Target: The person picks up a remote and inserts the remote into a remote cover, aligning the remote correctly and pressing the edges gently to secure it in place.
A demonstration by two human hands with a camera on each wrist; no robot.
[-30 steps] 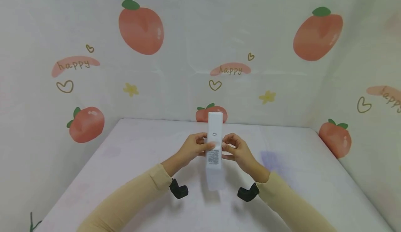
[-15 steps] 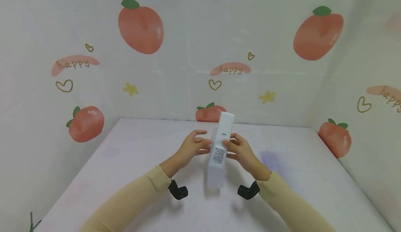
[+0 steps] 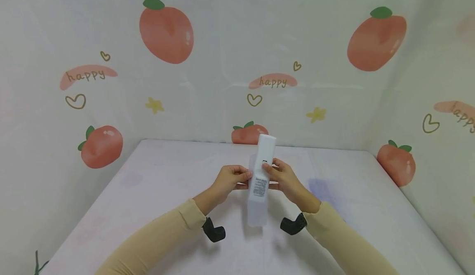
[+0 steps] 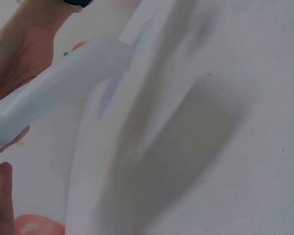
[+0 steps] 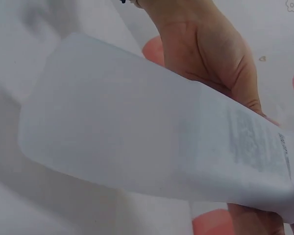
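While both hands meet in the middle of the scene, the white device [image 3: 259,179] is right between them, held up above the worktop [image 3: 130,217], its lower end pointing towards the person and its upper end leaning over to the right. Here's the right hand [image 3: 287,181], grasping it firmly: thumb across the front face, just below the small dark port [image 3: 264,161], the other fingers wrapping round the right side. And on the other flank, the left hand [image 3: 224,184] pinches the left edge, thumb and bent fingers closed on it.

Look at that front face: a block of fine print [image 3: 259,187] sits below the port, too small to read. From the right wrist, the frosted lower part [image 5: 108,112] fills the view, smooth and squared off at the end. Over to the left wrist, and a broad, soft shadow [image 4: 186,152] lies on the worktop, well apart from the device itself.

Two beige sleeves [image 3: 159,236] come in from the near corners, a black curved piece [image 3: 215,230] at each cuff. Behind it all hangs the pale backdrop [image 3: 230,31], dotted with red fruit, yellow flowers, hearts and the word "happy".
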